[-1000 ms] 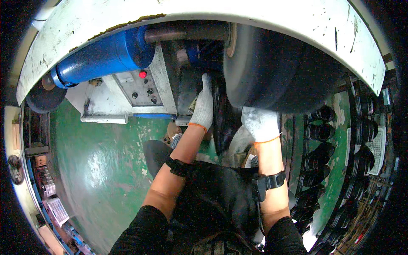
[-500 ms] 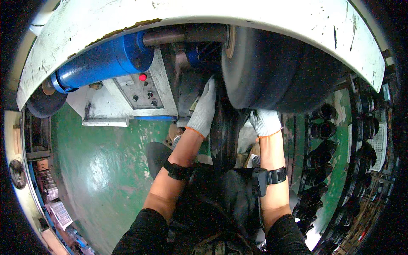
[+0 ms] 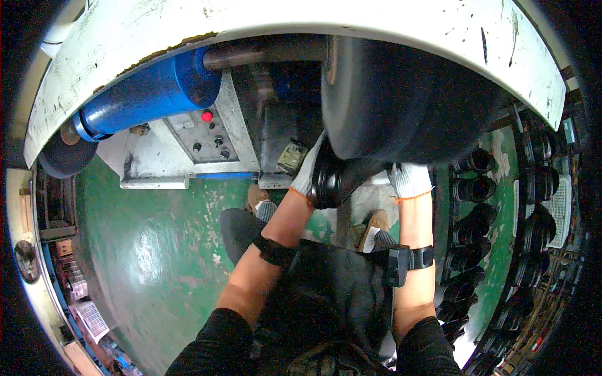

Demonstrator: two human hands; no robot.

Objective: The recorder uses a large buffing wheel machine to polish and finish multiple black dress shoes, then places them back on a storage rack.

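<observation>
A glossy black shoe (image 3: 328, 183) lies crosswise under the large dark buffing wheel (image 3: 395, 106), which is blurred as if spinning. The shoe's upper edge meets or sits close beneath the wheel; the exact contact is hidden. My left hand (image 3: 306, 174), in a white knit glove with an orange cuff, is closed on the shoe's left end, its fingers mostly behind it. At the other end my right hand (image 3: 411, 180), gloved the same way, grips the shoe, its fingertips partly hidden by shoe and wheel.
A white hood (image 3: 376, 19) arches over the wheel and its shaft (image 3: 266, 53). Left of it are a blue cylinder (image 3: 147, 88) and a control panel with a red button (image 3: 207, 116). Black shoes (image 3: 473, 188) fill racks at right. A small packet (image 3: 292, 155) lies beyond my left hand.
The shoe has turned from lengthwise, pointing toward me, to crosswise under the wheel. My left hand has come nearer and tilted; my right hand has shifted slightly right.
</observation>
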